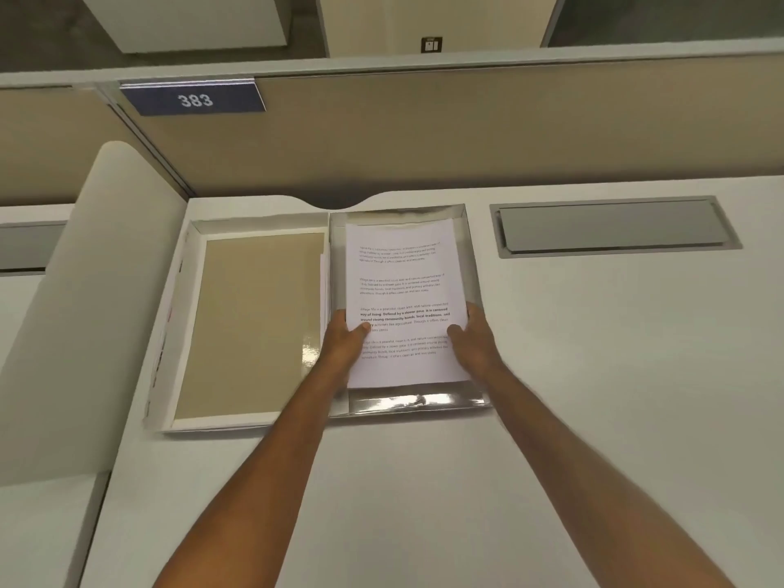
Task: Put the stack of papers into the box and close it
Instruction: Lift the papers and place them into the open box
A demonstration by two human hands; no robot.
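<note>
— Where is the stack of papers (405,299) right now?

— Inside the box (474,265), the silver-lined tray on the right. The sheets sit tilted a little against the tray's walls, with printed text facing up. A strip of shiny lining shows in front of the near edge of the paper.

— Who has hold of it?

— Both hands. The left hand (345,339) grips the left edge of the stack, thumb pressed on top of the page and the other fingers hidden under or behind the paper. The right hand (475,339) does the same on the right edge, thumb on the page, the rest wrapped round the side. So both sets of fingers are clenched on the papers.

— Is the stack lying flat on the bottom?

— I cannot tell; the hands cover the part that would show it.

— And the lid (250,324)?

— Open, lying flat on the bench (594,375) just left of the tray and touching it, its tan inside face up, white rim all round.

— Anything else about?

— A grey metal flap (611,227) set into the bench to the right of the box, and a blue sign (193,98) reading 383 on the partition behind.
</note>
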